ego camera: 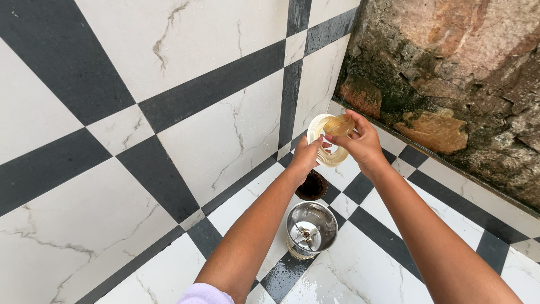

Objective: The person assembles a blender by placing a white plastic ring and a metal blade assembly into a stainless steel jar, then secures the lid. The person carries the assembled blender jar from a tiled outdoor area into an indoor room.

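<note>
Looking down from the head camera, both hands were out in front, raised above a tiled floor, and together they gripped a round lid, whitish plastic with a clear amber-tinted dome in the middle. The left hand was curled around the lid's lower left edge, fingers closed on the rim. The right hand came in from the other side, thumb and fingers pinched on the domed centre piece, so both were clenched on the same lid and neither was free. The lid was tilted up on edge, its face turned toward the camera, and held in the air well clear of the floor.

Right below the forearms a steel grinder jar stood upright on the floor, open at the top, with the little blade visible at the bottom. It sat across a black tile strip, and the tiles around it looked wet. Just beyond the jar, under the hands, was a dark round floor drain. The floor was white marble-look tile with black strips and small black squares. On the right a rough stone wall with greenish and brown patches ran along the floor's edge. A bit of pale lilac sleeve showed at the bottom
</note>
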